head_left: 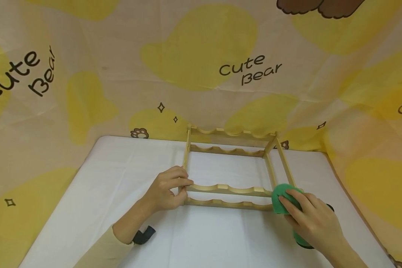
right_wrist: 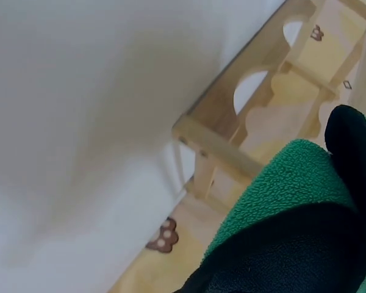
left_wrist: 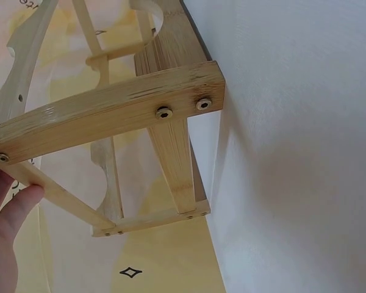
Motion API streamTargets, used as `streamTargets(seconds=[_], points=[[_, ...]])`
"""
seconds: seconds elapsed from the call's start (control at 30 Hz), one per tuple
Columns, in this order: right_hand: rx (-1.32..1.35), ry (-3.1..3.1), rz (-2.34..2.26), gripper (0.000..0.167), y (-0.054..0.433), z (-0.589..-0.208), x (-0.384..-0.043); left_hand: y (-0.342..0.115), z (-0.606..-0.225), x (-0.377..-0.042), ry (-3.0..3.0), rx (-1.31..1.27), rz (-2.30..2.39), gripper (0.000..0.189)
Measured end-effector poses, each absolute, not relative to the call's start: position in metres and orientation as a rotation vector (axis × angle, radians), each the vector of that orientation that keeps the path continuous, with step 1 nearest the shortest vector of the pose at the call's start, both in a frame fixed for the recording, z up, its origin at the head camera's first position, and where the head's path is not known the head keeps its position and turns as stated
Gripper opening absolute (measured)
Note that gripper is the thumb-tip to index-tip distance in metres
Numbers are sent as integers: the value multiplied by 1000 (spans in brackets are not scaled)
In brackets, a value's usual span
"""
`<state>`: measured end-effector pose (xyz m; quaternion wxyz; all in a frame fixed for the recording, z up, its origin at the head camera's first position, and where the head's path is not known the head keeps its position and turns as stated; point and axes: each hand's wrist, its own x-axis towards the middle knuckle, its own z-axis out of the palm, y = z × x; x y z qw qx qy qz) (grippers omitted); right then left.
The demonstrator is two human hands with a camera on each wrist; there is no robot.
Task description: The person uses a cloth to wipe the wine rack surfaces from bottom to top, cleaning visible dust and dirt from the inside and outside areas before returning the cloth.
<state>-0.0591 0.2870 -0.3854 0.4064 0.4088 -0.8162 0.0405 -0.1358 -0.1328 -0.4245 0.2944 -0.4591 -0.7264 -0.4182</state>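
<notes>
A light wooden rack with scalloped crossbars stands on the white surface, near the patterned backdrop. My left hand holds its near left corner; in the left wrist view, the thumb and fingers of that hand pinch a slim bar of the rack. On the near right corner, my right hand grips a green cloth against the wood. The right wrist view shows the cloth's terry face and dark trim close up, hiding the right fingers and part of the rack.
The white tabletop extends around the rack. Behind it and at both sides hangs a yellow and beige fabric backdrop with printed words, touching the table's far edge. A dark curved piece shows beside the left wrist.
</notes>
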Motion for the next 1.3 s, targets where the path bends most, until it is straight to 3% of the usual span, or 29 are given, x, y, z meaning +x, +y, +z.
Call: streamTargets(seconds=[0.8, 1.3], points=[[951, -2075, 97, 63, 339, -374, -53, -131, -425, -138, -1862, -1255, -1152, 31], [598, -2251, 91, 76, 366, -385, -54, -131, -424, -138, -1815, -1298, -1193, 29]])
